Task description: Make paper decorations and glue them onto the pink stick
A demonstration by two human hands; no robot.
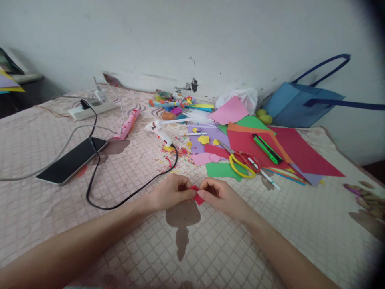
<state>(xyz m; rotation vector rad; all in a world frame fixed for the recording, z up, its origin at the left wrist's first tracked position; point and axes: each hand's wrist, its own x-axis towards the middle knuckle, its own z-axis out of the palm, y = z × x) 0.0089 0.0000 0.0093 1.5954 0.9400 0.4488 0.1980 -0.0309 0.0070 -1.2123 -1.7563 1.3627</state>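
- A small red paper piece (199,199) is being pinched by the bare left hand (173,193) and bare right hand (218,195).
- A green-and-black plastic cutter (267,149) is being supported by a flat red paper sheet (240,140).
- Flat green paper (221,170) is being partly covered by yellow-and-red-handled metal scissors (237,154).

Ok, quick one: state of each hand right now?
Left hand: closed, pinching a small, angular red paper piece between thumb and fingers.
Right hand: closed, pinching the same piece.

A blue bag (288,105) stands near the wall (144,40)
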